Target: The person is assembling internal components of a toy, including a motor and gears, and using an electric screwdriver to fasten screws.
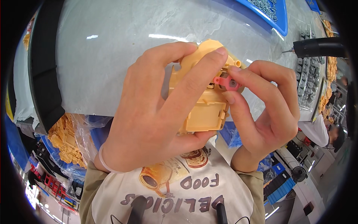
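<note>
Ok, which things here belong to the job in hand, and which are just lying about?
In hand: yellow-orange plastic housing, left hand; small pink plastic piece, right hand.

Untouched, perhaps just lying about: blue plastic tray; silvery metal screws; round black fan.

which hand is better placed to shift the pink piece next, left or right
Probably the right hand: its fingers are at the pink piece, while the left hand is spread around the yellow housing, holding it.

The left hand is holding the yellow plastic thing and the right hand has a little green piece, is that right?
Not green: the head view shows that the little piece in the right hand is pinkish-red. The left hand does hold the yellow plastic thing.
</note>
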The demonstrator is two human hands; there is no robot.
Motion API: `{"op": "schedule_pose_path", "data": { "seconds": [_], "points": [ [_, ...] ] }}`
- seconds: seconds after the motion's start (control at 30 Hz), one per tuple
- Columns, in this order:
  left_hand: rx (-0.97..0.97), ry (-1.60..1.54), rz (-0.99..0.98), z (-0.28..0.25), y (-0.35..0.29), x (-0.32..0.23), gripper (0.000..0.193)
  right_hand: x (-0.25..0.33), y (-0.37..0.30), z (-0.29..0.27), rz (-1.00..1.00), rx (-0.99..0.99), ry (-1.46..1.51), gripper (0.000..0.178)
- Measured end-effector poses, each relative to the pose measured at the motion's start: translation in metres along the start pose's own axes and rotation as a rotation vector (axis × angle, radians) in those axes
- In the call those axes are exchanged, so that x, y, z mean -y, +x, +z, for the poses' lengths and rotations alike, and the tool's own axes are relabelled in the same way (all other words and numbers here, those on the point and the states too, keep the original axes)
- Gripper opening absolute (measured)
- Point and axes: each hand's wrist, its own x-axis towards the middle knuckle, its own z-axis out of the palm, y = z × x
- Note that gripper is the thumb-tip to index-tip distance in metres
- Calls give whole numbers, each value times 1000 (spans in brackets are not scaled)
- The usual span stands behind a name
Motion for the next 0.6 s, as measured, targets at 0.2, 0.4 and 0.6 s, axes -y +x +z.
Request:
{"op": "schedule_pose_path", "data": {
  "seconds": [0.2, 0.4, 0.6],
  "points": [
    [-14, 1, 0, 1, 0, 0, 93, -1, -1, 2, 6, -1, 20, 37],
    [-22, 10, 6, 1, 0, 1, 93, -4, -5, 4, 61, -42, 138, 38],
    [-26, 7, 8, 2, 1, 0, 93, -5, -12, -7, 98, -95, 158, 40]
  ]
}}
